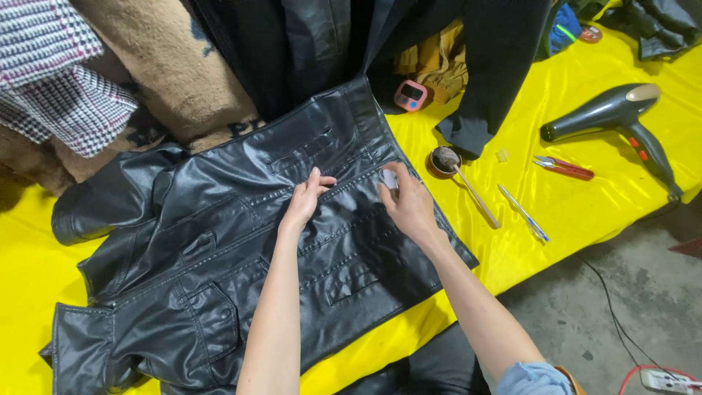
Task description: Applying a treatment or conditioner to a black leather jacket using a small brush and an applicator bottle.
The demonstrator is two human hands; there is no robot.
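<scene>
Two bare hands work side by side on a black leather jacket (241, 241) spread flat over a yellow table cover (578, 205). The left hand (306, 199) presses its fingertips, held close together, onto a stitched seam near the jacket's middle. The right hand (409, 205) pinches a small pale scrap (390, 179) between thumb and fingers, just at the jacket's front edge. The leather is glossy and creased, with flap pockets and rows of stitching, its collar toward the lower left. Both forearms reach up from the bottom of the view, the right one wearing a rolled blue sleeve (532, 379). Just right of the jacket lie a small round tin with a stick (444, 161), a pen (523, 213), red-handled pliers (564, 167) and a dark hair dryer (618, 117), with bare yellow cover between them. Piled dark and checked garments (58, 80) crowd the far edge.
</scene>
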